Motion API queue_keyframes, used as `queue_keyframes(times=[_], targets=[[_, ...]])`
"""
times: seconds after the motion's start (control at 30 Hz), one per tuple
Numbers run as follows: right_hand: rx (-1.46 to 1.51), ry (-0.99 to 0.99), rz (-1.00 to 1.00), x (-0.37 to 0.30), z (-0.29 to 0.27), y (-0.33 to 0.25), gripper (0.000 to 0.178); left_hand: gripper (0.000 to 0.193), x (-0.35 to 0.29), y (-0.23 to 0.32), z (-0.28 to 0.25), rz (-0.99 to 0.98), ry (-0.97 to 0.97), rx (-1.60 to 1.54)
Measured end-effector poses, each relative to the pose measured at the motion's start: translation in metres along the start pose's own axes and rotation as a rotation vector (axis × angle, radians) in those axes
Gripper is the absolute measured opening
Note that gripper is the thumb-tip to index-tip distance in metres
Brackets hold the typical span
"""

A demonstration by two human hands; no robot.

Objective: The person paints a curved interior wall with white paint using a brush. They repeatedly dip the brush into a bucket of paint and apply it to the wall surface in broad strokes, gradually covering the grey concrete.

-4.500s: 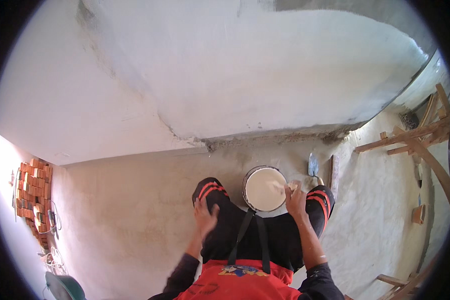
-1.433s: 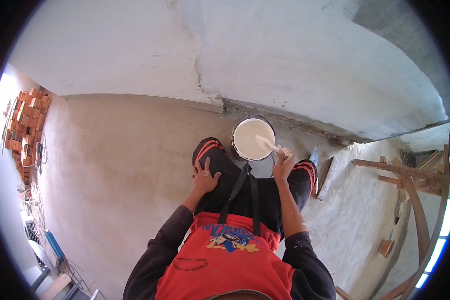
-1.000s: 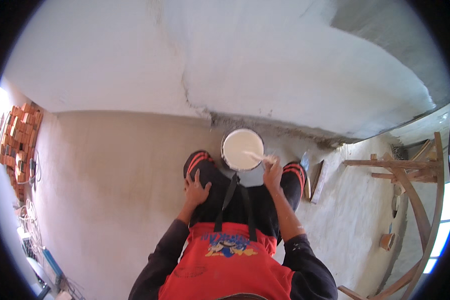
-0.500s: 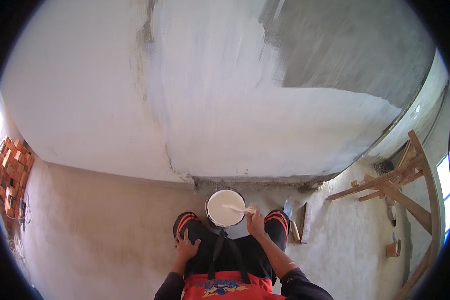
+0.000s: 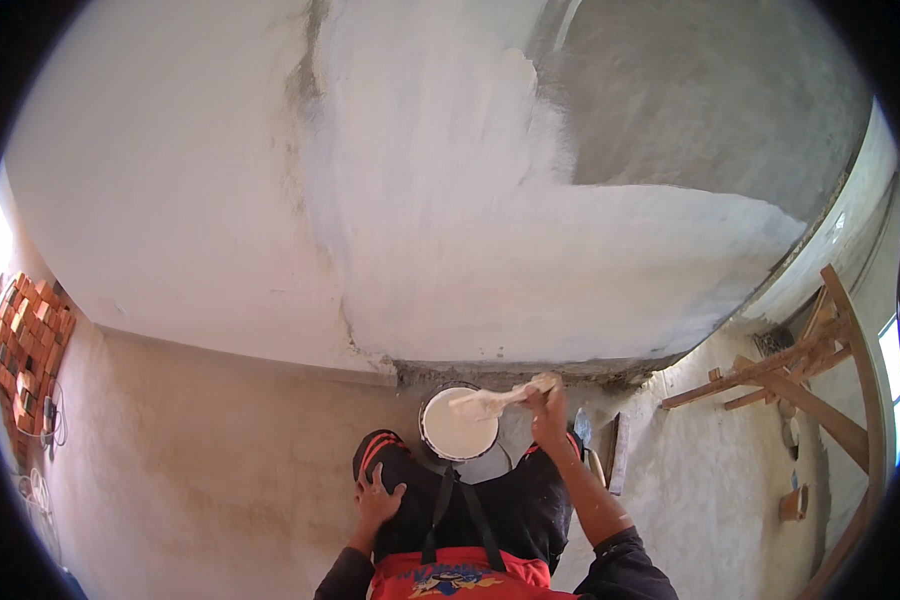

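My right hand [image 5: 548, 412] is closed round the handle of a paint brush [image 5: 486, 404] coated in white. The bristle end points left, over the rim of a round bucket [image 5: 425, 440] that stands on the floor between my knees. White paint [image 5: 458, 428] fills the part of the bucket that I can see. My left hand [image 5: 378, 500] rests on my left thigh, fingers spread, holding nothing. Ahead rises a wall [image 5: 450, 250] with white coating over most of it and a bare grey patch [image 5: 710, 100] at the upper right.
A trowel [image 5: 583, 428] and a long narrow board [image 5: 619, 455] lie right of my right knee. Farther right stands a wooden frame [image 5: 770, 370], with a small orange-brown container [image 5: 793, 503] below it. Stacked bricks [image 5: 28, 340] and loose cable [image 5: 60, 425] are at the far left.
My right hand has risen up and to the right, lifting the brush higher out of the paint, so more of its white head shows. My left hand has stayed on my thigh.
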State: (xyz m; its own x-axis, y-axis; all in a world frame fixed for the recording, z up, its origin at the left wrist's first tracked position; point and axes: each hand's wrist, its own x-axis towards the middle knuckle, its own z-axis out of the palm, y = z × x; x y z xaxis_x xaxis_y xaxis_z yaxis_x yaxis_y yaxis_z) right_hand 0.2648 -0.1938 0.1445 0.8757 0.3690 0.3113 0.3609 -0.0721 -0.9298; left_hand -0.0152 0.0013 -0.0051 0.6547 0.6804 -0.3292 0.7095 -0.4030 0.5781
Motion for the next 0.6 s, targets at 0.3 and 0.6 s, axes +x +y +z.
queue_keyframes(times=[0.3,0.6], targets=[[0.264,0.114,-0.21,0.066,-0.036,-0.147,0.022,0.08,0.005,-0.002,0.005,-0.019,-0.02,0.015],[0.125,0.153,-0.616,0.139,-0.062,-0.286,0.025,0.08,0.011,0.004,0.004,-0.062,-0.057,0.057]])
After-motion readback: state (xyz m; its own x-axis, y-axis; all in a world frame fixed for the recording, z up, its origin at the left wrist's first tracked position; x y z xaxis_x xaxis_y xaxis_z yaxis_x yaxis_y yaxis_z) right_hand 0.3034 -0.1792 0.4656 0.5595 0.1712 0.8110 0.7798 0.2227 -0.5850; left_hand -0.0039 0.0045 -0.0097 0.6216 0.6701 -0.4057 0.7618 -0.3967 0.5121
